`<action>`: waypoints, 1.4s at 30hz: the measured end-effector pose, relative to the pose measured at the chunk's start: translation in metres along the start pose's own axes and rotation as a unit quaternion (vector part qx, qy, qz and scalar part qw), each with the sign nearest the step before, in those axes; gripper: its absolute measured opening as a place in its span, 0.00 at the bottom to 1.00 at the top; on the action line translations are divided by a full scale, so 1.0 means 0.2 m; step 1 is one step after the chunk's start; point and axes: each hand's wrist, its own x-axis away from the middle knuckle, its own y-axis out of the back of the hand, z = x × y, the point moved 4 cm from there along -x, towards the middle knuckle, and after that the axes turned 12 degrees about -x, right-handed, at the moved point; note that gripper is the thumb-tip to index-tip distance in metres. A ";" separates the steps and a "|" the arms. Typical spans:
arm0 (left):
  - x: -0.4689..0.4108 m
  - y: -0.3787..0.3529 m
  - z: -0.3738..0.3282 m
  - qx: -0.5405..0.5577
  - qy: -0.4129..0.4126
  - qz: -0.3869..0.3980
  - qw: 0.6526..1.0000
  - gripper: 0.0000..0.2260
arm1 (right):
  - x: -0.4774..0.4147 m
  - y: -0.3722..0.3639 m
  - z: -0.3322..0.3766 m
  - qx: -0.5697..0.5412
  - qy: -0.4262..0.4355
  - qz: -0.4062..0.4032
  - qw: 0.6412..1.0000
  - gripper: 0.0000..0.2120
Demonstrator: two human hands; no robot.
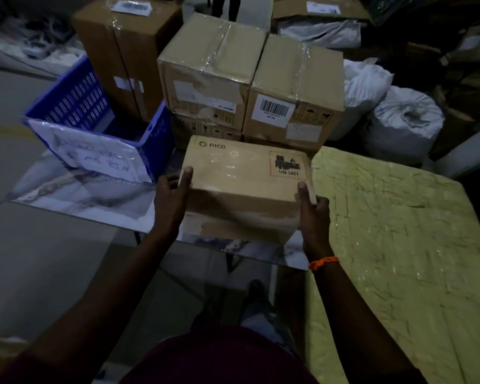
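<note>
A brown cardboard box printed with "PICO" and a red-bordered "UN 3481" label sits at the near edge of a marble-patterned table. My left hand grips its left side, thumb lying on the top face. My right hand grips the right side, thumb up on the top corner; an orange thread circles that wrist. Whether the box rests on the table or is slightly lifted cannot be told.
A blue plastic crate with a handwritten paper on its front stands at the left. Taped cardboard cartons are stacked behind the box. White sacks lie at the back right. A yellow-green crinkled surface fills the right.
</note>
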 end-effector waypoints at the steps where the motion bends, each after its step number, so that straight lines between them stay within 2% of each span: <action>1: 0.02 0.00 0.02 -0.013 -0.003 -0.014 1.000 0.28 | 0.01 0.00 -0.02 0.005 0.000 -0.003 1.000 0.27; 7: 0.10 -0.01 0.05 -0.046 -0.054 -0.032 0.997 0.20 | 0.05 0.02 -0.07 0.054 0.034 -0.006 0.998 0.29; 8: 0.10 -0.01 0.04 -0.059 -0.065 -0.036 0.995 0.20 | 0.07 0.02 -0.04 0.082 0.064 -0.006 0.995 0.29; 10: 0.09 -0.01 0.00 -0.124 -0.129 -0.060 0.982 0.25 | 0.10 -0.01 0.03 0.166 0.179 -0.013 0.970 0.28; 12: 0.07 -0.03 -0.07 -0.230 -0.246 -0.069 0.939 0.25 | 0.13 -0.08 0.11 0.262 0.313 0.003 0.913 0.26; 14: 0.04 -0.09 -0.14 -0.342 -0.339 -0.023 0.876 0.23 | 0.14 -0.19 0.14 0.311 0.361 0.094 0.874 0.25; 16: 0.02 -0.18 -0.20 -0.424 -0.376 0.063 0.822 0.23 | 0.15 -0.31 0.15 0.362 0.343 0.196 0.844 0.28; 17: 0.01 -0.22 -0.22 -0.447 -0.381 0.099 0.803 0.24 | 0.14 -0.36 0.14 0.394 0.345 0.219 0.823 0.29; 19: 0.01 -0.25 -0.22 -0.474 -0.381 0.120 0.785 0.25 | 0.15 -0.40 0.12 0.431 0.355 0.225 0.798 0.31; 29: 0.02 -0.25 -0.22 -0.491 -0.375 0.118 0.777 0.27 | 0.17 -0.41 0.10 0.437 0.344 0.221 0.801 0.31; 34: 0.00 -0.24 -0.25 -0.494 -0.386 0.118 0.770 0.29 | 0.11 -0.39 0.15 0.448 0.322 0.274 0.788 0.35; 37: -0.07 -0.25 -0.29 -0.531 -0.357 0.127 0.757 0.32 | -0.02 -0.36 0.20 0.486 0.312 0.253 0.776 0.42; 39: -0.15 -0.26 -0.28 -0.561 -0.330 0.135 0.747 0.35 | -0.14 -0.32 0.21 0.499 0.286 0.233 0.784 0.46; 42: -0.24 -0.27 -0.22 -0.590 -0.313 0.132 0.733 0.34 | -0.21 -0.28 0.20 0.495 0.263 0.227 0.797 0.46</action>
